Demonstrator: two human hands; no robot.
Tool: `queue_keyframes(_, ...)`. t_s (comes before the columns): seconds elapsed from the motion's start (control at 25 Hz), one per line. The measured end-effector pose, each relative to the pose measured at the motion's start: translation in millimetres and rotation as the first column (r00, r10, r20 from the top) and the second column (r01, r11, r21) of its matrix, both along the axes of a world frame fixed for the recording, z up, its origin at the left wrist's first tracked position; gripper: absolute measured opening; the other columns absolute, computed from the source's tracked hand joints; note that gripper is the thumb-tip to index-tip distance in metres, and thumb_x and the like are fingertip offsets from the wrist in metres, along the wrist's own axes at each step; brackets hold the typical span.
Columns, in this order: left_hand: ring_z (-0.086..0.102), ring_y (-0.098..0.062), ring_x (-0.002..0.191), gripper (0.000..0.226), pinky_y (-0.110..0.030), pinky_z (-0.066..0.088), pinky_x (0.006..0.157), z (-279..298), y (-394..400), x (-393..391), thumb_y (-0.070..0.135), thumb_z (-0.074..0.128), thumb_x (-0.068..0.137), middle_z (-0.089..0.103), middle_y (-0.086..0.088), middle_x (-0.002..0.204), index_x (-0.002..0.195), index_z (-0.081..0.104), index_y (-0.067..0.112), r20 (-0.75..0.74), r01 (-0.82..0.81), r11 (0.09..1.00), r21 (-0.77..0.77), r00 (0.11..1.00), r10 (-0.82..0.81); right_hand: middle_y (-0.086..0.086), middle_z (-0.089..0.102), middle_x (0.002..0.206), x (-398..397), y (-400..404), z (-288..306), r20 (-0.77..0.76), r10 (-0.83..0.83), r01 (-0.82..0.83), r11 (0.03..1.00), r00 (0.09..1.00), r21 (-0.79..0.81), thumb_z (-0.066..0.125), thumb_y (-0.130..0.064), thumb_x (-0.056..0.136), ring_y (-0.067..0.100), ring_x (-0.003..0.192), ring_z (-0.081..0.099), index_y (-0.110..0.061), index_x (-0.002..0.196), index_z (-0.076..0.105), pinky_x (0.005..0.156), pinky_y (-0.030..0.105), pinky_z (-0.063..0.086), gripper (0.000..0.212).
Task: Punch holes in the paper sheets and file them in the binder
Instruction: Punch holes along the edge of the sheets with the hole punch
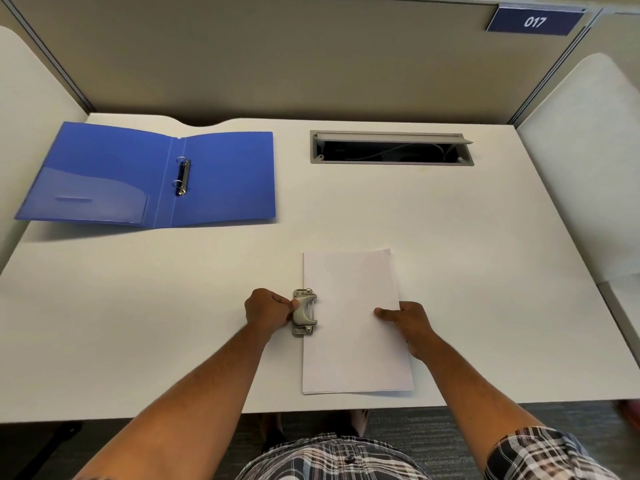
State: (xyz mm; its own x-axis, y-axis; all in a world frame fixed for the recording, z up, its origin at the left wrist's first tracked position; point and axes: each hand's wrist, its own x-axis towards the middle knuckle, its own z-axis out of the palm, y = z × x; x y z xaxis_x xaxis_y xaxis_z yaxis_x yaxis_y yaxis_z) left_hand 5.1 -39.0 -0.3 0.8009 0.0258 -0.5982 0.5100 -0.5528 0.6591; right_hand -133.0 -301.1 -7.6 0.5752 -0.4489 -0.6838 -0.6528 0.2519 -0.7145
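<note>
Binder [221, 174] lies open at ten o'clock on the counter [485, 237], spine running twelve-to-six. Paper sheets [349, 341] lie at centre, long axis twelve-to-six. Left hand [268, 311] grips the hole punch [304, 311] on their nine o'clock edge; right hand [408, 323] pinches the three o'clock edge.

Left edge of paper stack [353, 323] sits inside hole punch [304, 312]; covered strip not visible. Left hand [267, 311] hides punch's left side; fingertips out of sight. Right hand [410, 325]: fingers hidden under the paper's right edge, only thumb on top. Sheet count unreadable. Cable tray [391, 147] interior dark, contents indistinct. Sleeve [543, 455] cut by bottom edge
</note>
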Motion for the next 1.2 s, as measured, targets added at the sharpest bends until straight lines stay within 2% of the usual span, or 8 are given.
queue_keyframes(0.24,0.074,-0.021,0.064,0.023,-0.04,0.063,0.072,-4.9,0.7,-0.6,0.026,0.091,0.062,0.071,0.0,0.054,0.056,0.074,0.012,0.034,0.037,0.998,0.055,0.999,-0.039,0.016,0.079,0.09,1.6,-0.7,-0.8,-0.018,0.015,-0.015,1.0,1.0,-0.005,0.09,-0.013,0.071,0.04,0.087,0.076,-0.003,0.091,0.079,0.083,0.055,0.062,0.025)
queue_keyframes(0.4,0.073,-0.021,0.061,0.025,-0.038,0.062,0.073,-3.4,0.2,-0.7,0.025,0.09,0.066,0.07,-0.003,0.052,0.054,0.073,0.01,0.033,0.054,0.996,0.074,0.998,-0.056,0.014,0.08,0.089,1.3,-1.0,-2.1,-0.022,0.015,-0.015,1.0,1.0,-0.013,0.089,-0.013,0.073,0.04,0.087,0.076,-0.003,0.091,0.078,0.082,0.054,0.062,0.023)
queue_keyframes(0.8,0.073,-0.02,0.058,0.024,-0.036,0.062,0.074,-1.7,-0.4,-0.8,0.027,0.09,0.066,0.071,-0.001,0.053,0.06,0.075,0.009,0.024,0.062,0.994,0.095,0.998,-0.065,0.014,0.08,0.088,2.4,-2.9,-4.9,-0.044,0.027,-0.028,0.999,0.999,-0.026,0.09,-0.015,0.072,0.038,0.084,0.077,-0.004,0.091,0.079,0.082,0.054,0.062,0.025)
queue_keyframes(1.2,0.074,-0.028,0.061,0.024,-0.039,0.063,0.074,2.1,0.1,0.9,0.022,0.091,0.066,0.072,-0.006,0.055,0.06,0.074,0.006,-0.006,0.048,0.998,0.038,0.999,-0.048,0.015,0.079,0.09,1.8,-2.6,-5.5,-0.023,0.023,-0.024,0.999,0.999,-0.031,0.089,-0.014,0.073,0.04,0.086,0.076,-0.003,0.092,0.078,0.082,0.053,0.062,0.024)
